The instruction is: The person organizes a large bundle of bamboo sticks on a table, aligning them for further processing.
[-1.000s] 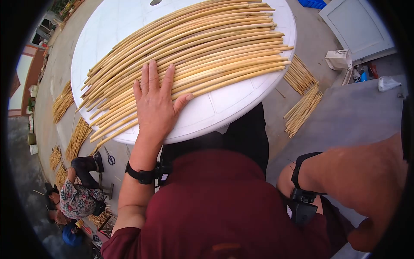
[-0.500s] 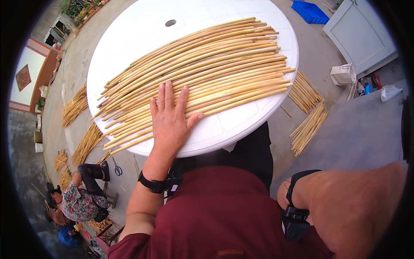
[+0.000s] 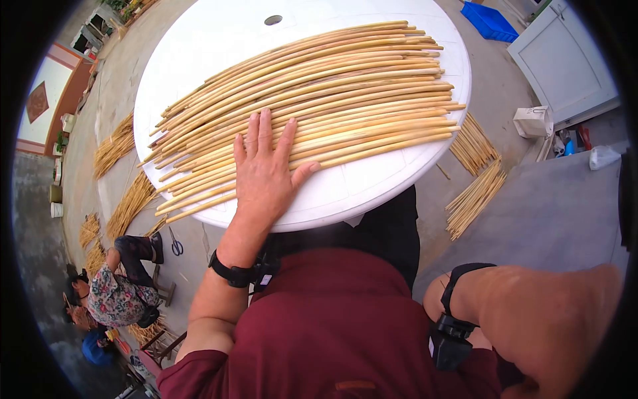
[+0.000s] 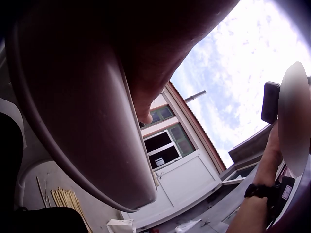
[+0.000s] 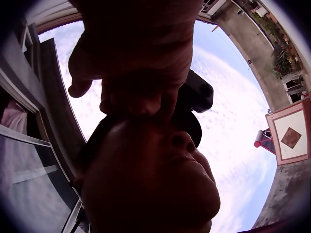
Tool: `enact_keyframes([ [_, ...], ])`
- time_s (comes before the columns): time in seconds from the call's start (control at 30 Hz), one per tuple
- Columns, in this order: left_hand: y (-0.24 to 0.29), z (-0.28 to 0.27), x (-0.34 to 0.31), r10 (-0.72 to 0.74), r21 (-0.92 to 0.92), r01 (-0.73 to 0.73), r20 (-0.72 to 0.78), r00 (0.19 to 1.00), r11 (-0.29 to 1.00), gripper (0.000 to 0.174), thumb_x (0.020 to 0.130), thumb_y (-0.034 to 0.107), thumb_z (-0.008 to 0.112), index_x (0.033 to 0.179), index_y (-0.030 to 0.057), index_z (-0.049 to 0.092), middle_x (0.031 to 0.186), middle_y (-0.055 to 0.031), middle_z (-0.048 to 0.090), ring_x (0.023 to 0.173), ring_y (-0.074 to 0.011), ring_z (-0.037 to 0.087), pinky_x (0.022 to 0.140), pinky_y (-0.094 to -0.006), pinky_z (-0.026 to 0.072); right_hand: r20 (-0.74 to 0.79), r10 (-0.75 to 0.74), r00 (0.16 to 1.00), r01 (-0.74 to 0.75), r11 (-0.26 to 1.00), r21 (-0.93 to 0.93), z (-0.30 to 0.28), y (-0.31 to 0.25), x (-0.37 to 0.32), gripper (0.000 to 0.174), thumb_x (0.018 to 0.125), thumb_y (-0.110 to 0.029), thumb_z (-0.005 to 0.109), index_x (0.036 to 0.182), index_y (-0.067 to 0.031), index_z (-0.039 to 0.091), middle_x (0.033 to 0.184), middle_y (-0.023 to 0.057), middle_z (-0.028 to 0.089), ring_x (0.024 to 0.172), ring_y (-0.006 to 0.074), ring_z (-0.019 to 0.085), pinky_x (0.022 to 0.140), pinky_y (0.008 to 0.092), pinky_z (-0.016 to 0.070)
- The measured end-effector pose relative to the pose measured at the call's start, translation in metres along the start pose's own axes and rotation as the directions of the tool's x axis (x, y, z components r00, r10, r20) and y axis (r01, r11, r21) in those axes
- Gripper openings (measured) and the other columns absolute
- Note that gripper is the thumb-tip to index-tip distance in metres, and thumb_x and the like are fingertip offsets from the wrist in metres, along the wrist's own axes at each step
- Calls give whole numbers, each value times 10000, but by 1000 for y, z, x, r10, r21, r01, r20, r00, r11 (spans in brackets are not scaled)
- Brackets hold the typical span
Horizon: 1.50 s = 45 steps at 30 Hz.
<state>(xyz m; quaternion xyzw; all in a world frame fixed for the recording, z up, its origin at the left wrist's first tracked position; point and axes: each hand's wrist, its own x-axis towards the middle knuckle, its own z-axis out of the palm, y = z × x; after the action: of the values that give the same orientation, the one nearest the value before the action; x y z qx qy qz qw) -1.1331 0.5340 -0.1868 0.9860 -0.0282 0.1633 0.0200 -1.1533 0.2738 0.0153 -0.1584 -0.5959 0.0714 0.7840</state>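
Palm down, my left hand (image 3: 263, 178) rests with spread fingers on a layer of long, pale peeled sticks (image 3: 372, 81). Its thumb lies along the near edge of the layer. The sticks lie side by side across a round white table (image 3: 199, 40), their right ends uneven. My right hand (image 5: 138, 51) is raised to the face in the right wrist view, dark against the sky. Its thumb stands apart, and the other fingertips are shadowed beside the face. In the head view only the right forearm (image 3: 538, 299) shows, bent upward at the right.
More stick bundles (image 3: 475, 199) lie on the ground right of the table, and others (image 3: 129, 206) at its left. Scissors (image 3: 175, 243) lie on the ground near a seated person in a flowered shirt (image 3: 123, 292). A blue crate (image 3: 490, 21) and a white paper bag (image 3: 533, 122) stand at the right.
The head view has shifted, so the whole table and its far hole show lower than a second ago. My left hand keeps its place on the sticks; the right arm stays raised.
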Motion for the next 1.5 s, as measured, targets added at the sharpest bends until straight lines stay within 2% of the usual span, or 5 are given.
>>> enact_keyframes([
  [1.0,1,-5,1,-12,46,8,79,997,999,813,913,696,485,1513,149,444,1610,-219,277,1503,-393,223,1194,-563,181,-155,18,988,-35,994,-108,-65,29,-4,319,867,-133,562,556,-96,504,571,9,557,488,76,492,664,241,461],
  [1.1,0,-6,2,-3,30,0,86,996,1000,825,910,700,476,1517,144,435,1618,-209,264,1506,-389,216,1197,-564,173,-495,-37,868,-325,712,-623,-132,15,-61,563,1012,-606,442,739,-125,554,738,33,584,732,168,552,918,427,407],
  [1.2,1,-9,2,1,14,-2,96,995,1000,837,908,701,468,1522,135,424,1625,-199,256,1513,-384,202,1205,-563,151,-681,-231,694,-714,-105,-692,-170,28,-105,657,1079,-533,285,1000,-28,696,983,108,700,972,274,631,993,444,427],
  [1.27,2,-10,1,-6,23,4,94,996,1000,850,903,703,469,1525,127,417,1625,-200,257,1515,-382,198,1207,-562,143,-628,-194,754,-654,-316,-688,-193,32,-127,613,1083,-493,330,1141,-6,698,1206,142,679,1169,301,591,1073,447,374],
  [1.5,0,-10,0,3,19,-5,93,996,1000,889,903,733,429,1520,92,412,1597,-233,290,1494,-410,230,1195,-573,154,-673,-69,736,-635,-413,-653,-219,32,-160,536,1063,-469,415,1205,-36,696,1338,171,599,1256,338,519,1125,449,306],
])
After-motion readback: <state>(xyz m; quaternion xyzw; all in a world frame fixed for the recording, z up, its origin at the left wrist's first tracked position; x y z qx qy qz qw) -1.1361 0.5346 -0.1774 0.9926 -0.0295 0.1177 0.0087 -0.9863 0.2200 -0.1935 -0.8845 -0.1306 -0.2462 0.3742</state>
